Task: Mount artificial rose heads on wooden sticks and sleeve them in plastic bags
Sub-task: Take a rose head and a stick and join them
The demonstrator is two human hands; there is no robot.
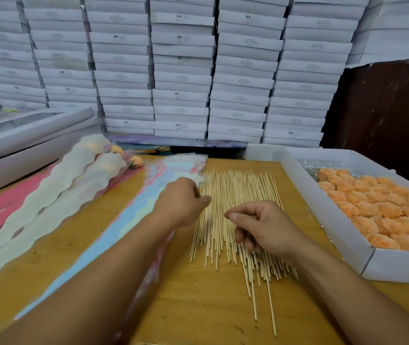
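Head view. White open box [323, 207] at the table's right edge: holds orange rose heads [382, 210] packed in rows, too many to count; clear plastic shows at its far end. Second white box [24, 145], lidded with a clear window, sits at the far left corner; contents not readable.

Wooden table [186, 307], centre: one loose pile of wooden sticks [233, 195], dozens, lying roughly parallel and pointing away from the near edge. Just left of the pile, a stack of pastel plastic bags [133, 212] runs diagonally. Further left, sleeved roses [81, 175] lie side by side, at least two, orange heads toward the far edge.

Left hand [182, 200]: fingers curled, at the pile's left side; whether it holds a stick, cannot tell. Right hand [263, 225]: over the pile, fingers curled, thumb against forefinger; anything pinched is not visible.

Behind the table: stacked white boxes [181, 70], five-plus columns.
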